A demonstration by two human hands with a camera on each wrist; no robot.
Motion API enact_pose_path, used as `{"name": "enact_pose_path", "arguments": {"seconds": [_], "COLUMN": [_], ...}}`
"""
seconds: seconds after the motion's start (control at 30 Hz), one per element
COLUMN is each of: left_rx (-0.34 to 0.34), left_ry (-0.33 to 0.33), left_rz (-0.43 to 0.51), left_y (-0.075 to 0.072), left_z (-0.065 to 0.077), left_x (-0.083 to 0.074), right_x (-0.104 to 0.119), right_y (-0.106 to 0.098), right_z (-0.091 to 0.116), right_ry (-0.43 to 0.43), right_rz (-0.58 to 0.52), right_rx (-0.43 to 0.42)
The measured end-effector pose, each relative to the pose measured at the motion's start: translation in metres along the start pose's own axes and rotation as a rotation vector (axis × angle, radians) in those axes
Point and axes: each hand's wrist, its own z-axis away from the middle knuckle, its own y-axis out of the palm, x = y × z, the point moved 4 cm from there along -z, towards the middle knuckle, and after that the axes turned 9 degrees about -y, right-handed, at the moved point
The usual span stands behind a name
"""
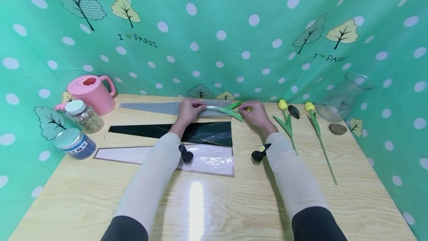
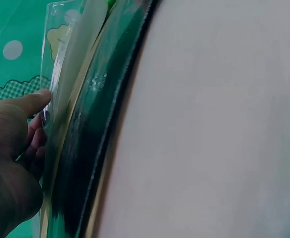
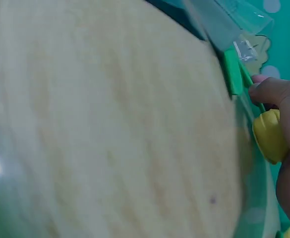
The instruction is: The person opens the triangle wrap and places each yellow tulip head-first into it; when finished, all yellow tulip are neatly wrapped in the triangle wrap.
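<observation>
At the back of the table my left hand pinches the edge of a grey-and-clear flower sleeve between thumb and fingers. A yellow artificial tulip lies partly inside the sleeve, its green leaves sticking out at the wide right end. My right hand pinches the tulip's stem just below the yellow head, which the hand mostly covers in the head view. Nearer to me lie a black sleeve and a white sleeve, both flat.
Two more tulips, one beside the other, lie at right near a dark stone, a brown stone and a glass vase. Left stand a pink watering can, a white-lidded jar and a blue jar.
</observation>
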Motion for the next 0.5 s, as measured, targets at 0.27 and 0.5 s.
{"name": "enact_pose_path", "arguments": {"seconds": [0.27, 0.5], "left_rx": [0.002, -0.01], "left_ry": [-0.016, -0.005], "left_rz": [0.014, 0.02], "left_y": [0.001, -0.001], "left_z": [0.0, 0.0], "left_x": [-0.004, -0.001], "right_x": [-0.006, -0.016], "right_y": [-0.006, -0.031], "right_z": [0.008, 0.026], "right_ry": [0.055, 0.034], "right_rz": [-0.034, -0.005], "right_rx": [-0.01, -0.003]}}
